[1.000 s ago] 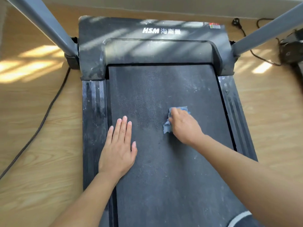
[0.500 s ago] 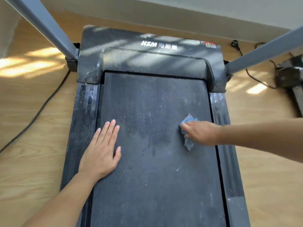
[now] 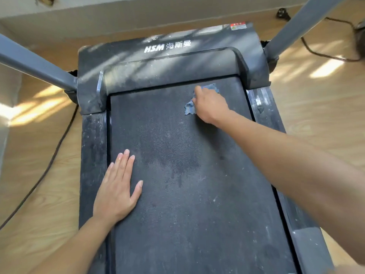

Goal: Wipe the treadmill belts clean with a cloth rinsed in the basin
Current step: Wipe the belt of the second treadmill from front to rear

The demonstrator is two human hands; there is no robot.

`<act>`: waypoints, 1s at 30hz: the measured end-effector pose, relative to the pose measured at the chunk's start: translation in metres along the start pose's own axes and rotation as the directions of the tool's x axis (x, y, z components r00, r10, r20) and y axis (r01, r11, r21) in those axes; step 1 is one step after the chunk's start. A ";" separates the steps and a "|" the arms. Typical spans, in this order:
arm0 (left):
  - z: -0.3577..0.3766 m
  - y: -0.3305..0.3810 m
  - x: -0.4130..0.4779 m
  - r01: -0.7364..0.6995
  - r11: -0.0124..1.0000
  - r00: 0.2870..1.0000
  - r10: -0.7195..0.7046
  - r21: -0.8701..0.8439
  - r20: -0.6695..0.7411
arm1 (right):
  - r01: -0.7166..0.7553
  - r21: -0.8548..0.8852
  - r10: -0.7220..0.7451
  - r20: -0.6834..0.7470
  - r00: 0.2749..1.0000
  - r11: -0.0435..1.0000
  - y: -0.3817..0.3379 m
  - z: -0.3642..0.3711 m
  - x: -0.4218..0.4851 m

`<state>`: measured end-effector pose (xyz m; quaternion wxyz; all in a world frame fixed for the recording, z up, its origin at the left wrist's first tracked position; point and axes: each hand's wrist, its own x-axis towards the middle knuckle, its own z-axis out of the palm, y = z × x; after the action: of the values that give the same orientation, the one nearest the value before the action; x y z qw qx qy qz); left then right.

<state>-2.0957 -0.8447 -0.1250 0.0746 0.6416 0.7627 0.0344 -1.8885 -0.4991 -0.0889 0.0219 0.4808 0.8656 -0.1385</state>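
The right hand (image 3: 211, 104), grip pinching the cloth (image 3: 189, 110), has slid up the belt (image 3: 197, 204) to wipe its top; the left hand (image 3: 116, 194) lies spread flat.

- Most of the cloth (image 3: 189, 109) is covered by the right hand (image 3: 211, 104), upper centre.
- The belt (image 3: 187, 204) is cut off by the bottom edge.
- The label (image 3: 238, 26) at upper right is too small to be read.

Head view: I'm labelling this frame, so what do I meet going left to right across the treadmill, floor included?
Cable → left rail → left hand → right hand, gripping the cloth → right rail.
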 end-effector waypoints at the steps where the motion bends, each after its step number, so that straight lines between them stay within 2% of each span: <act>1: 0.000 0.001 0.001 0.013 1.000 1.000 -0.013 -0.017 -0.009 | 0.033 -0.014 -0.033 -0.003 0.999 0.999 -0.001 0.005 -0.023; 3: 0.000 0.009 0.004 0.079 0.995 0.995 -0.082 -0.060 -0.051 | 0.148 -0.001 -0.148 0.013 0.989 0.989 -0.008 0.021 -0.091; 6: 0.007 0.041 0.013 0.249 0.959 0.962 -0.261 -0.135 -0.082 | 0.273 0.032 -0.274 0.062 0.960 0.962 -0.022 0.045 -0.189; 8: 0.012 0.062 0.017 0.336 0.922 0.930 -0.357 -0.193 -0.084 | 0.195 0.073 -0.198 0.036 0.980 0.978 -0.021 0.057 -0.199; 10: 0.015 0.069 0.021 0.358 0.910 0.917 -0.385 -0.207 -0.104 | 0.109 0.080 -0.104 -0.071 0.992 0.991 -0.018 0.055 -0.167; 12: 0.015 0.069 0.022 0.381 0.904 0.909 -0.404 -0.196 -0.099 | 0.079 0.017 -0.074 -0.187 0.980 0.997 -0.010 0.048 -0.112; 16: 0.014 0.070 0.019 0.400 0.895 0.899 -0.425 -0.197 -0.108 | -0.030 -0.045 0.024 -0.118 0.993 0.999 0.020 0.001 0.007; 19: 0.013 0.071 0.020 0.400 0.895 0.896 -0.427 -0.196 -0.123 | -0.070 -0.064 0.068 -0.039 0.997 0.995 0.038 -0.021 0.042; 23: 0.015 0.071 0.019 0.407 0.891 0.892 -0.435 -0.202 -0.124 | -0.093 -0.017 0.091 -0.063 0.994 0.996 0.043 0.000 -0.031; 27: 0.017 0.069 0.020 0.392 0.899 0.898 -0.420 -0.196 -0.129 | 0.083 0.006 -0.083 -0.041 0.996 0.997 0.052 0.027 -0.166; 30: 0.017 0.072 0.020 0.384 0.905 0.902 -0.410 -0.185 -0.137 | 0.150 -0.040 -0.152 -0.043 0.987 0.988 0.061 0.036 -0.196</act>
<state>-2.0265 -0.8131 -0.1320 0.0626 0.4592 0.8762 0.1324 -1.7357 -0.6403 -0.1030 0.0002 0.4163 0.9022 -0.1127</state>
